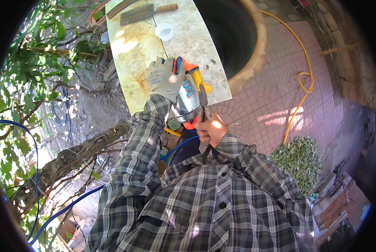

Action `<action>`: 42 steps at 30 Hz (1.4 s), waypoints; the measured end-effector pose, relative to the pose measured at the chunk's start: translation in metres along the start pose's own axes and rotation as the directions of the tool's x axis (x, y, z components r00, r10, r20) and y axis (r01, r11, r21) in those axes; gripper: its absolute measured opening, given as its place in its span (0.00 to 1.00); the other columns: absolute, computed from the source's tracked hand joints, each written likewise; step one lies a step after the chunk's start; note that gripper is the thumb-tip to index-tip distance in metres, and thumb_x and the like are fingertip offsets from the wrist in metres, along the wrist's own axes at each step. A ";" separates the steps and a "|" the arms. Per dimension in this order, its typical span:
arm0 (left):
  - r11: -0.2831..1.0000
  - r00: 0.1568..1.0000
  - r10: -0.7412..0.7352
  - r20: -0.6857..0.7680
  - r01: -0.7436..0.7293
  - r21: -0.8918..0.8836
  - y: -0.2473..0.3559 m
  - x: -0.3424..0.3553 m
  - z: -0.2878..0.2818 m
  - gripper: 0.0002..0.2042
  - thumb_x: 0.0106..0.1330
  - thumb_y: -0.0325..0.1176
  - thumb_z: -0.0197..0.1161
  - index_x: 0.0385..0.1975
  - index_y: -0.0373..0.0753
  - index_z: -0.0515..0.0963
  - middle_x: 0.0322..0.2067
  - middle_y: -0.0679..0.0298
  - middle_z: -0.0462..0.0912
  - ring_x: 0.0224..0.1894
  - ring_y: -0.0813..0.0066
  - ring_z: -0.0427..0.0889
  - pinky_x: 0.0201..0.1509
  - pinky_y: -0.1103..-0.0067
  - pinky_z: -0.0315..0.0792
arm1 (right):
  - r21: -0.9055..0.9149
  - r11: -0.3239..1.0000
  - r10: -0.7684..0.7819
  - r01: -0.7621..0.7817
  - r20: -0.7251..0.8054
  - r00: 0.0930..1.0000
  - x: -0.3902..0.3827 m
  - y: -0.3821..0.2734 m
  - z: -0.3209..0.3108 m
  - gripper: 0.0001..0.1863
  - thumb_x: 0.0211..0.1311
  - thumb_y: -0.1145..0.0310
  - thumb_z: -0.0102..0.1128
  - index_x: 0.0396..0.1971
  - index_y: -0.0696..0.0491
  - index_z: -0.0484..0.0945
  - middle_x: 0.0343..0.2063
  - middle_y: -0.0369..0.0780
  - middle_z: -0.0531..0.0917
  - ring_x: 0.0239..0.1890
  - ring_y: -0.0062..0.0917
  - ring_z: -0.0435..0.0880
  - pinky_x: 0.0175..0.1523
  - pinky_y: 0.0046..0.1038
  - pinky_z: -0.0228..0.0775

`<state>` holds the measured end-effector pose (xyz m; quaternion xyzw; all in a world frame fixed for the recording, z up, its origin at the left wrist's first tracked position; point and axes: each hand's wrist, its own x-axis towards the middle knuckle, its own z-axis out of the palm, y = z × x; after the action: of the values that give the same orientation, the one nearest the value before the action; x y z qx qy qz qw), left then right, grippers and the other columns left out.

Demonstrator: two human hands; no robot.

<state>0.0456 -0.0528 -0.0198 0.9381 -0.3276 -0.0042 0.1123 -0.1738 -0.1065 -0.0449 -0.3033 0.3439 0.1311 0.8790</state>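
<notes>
My left hand (165, 79), in a pale work glove, is closed around the upper end of a shiny metal canister (185, 101) with a printed label. Orange parts show at both of its ends. A yellow fitting with a flared tip (199, 80) sticks out at its upper right. Bare and closed, my right hand (213, 131) holds a dark pliers-like tool (203, 100), whose upper end reaches the yellow fitting; its exact kind is hard to make out. The canister is tilted over the near edge of the stone-topped table (188, 38).
A cleaver (137, 14) with a wooden handle and a small white cup (164, 31) lie farther back on the table. To the right are a large round vat (261, 33), a yellow hose (309, 67) and a leaf pile (298, 164). A blue hose (66, 206) and branches lie left.
</notes>
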 end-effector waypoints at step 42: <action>0.590 0.999 -0.037 -0.014 0.011 -0.807 0.009 -0.023 0.010 0.16 0.65 0.34 0.57 0.49 0.34 0.80 0.45 0.50 0.79 0.52 0.48 0.74 0.60 0.65 0.67 | -0.712 0.702 -0.301 -0.010 -0.309 0.902 -0.042 0.013 0.053 0.16 0.55 0.69 0.63 0.39 0.59 0.68 0.29 0.50 0.78 0.35 0.46 0.81 0.42 0.43 0.71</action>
<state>0.0213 -0.0473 -0.0289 0.7901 -0.2758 -0.1396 0.5293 -0.1824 -0.0642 0.0090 -0.6594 0.4160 0.1142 0.6158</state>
